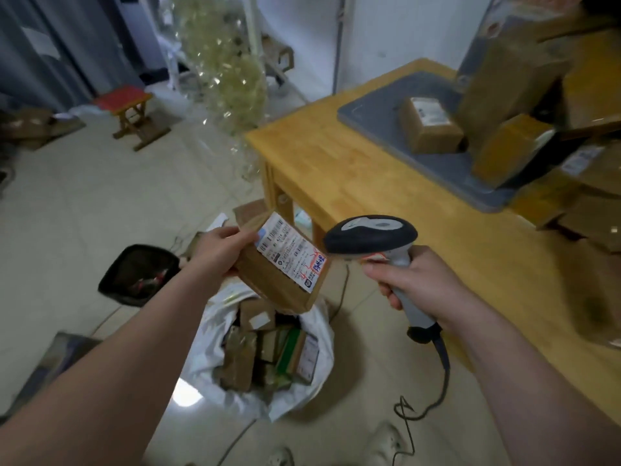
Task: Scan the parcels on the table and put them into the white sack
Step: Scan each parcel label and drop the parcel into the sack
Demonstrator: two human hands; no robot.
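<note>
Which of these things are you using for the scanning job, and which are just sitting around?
For the job: held parcel, barcode scanner, white sack, parcels on the table.
Just lying about: red stool, black bin, clear plastic wrap.

On the white shipping label (291, 252) of the parcel (275, 290) in the left hand (218, 252): barcodes toward 12 o'clock, small print too blurred to read, illegible blue handwriting with red pen marks at 4 o'clock. Second label (431, 111), on a small parcel (433, 137) on the counter (336, 169) at 1 o'clock, equally unreadable.
</note>
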